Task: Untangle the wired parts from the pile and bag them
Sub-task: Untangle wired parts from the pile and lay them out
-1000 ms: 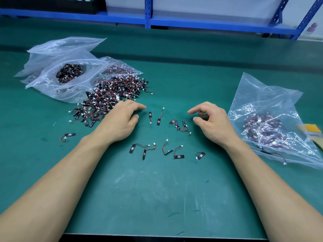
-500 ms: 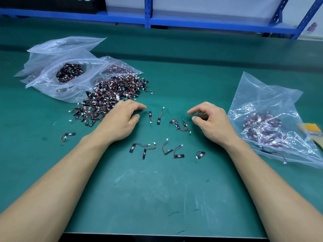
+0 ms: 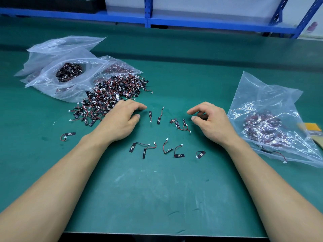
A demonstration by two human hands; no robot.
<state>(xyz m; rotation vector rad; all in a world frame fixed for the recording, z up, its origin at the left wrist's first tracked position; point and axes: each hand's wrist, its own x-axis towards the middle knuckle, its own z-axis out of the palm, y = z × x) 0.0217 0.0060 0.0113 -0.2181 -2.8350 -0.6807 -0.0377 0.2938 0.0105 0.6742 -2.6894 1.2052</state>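
Note:
A tangled pile of small black parts with red wires (image 3: 113, 95) lies on the green mat at centre left. My left hand (image 3: 120, 122) rests at the pile's near right edge, fingers relaxed and holding nothing. Several separated parts lie between my hands, among them a small tangled clump (image 3: 180, 124) and a row of single parts (image 3: 157, 150) nearer to me. My right hand (image 3: 212, 122) hovers just right of the clump, fingers loosely curled and empty. A clear bag holding sorted parts (image 3: 272, 130) lies to its right.
Several clear zip bags (image 3: 70, 67) with more parts lie behind the pile at far left. One stray part (image 3: 68, 135) sits left of my left forearm. A yellow object (image 3: 312, 128) peeks out behind the right bag. Blue shelving (image 3: 148, 18) runs along the back.

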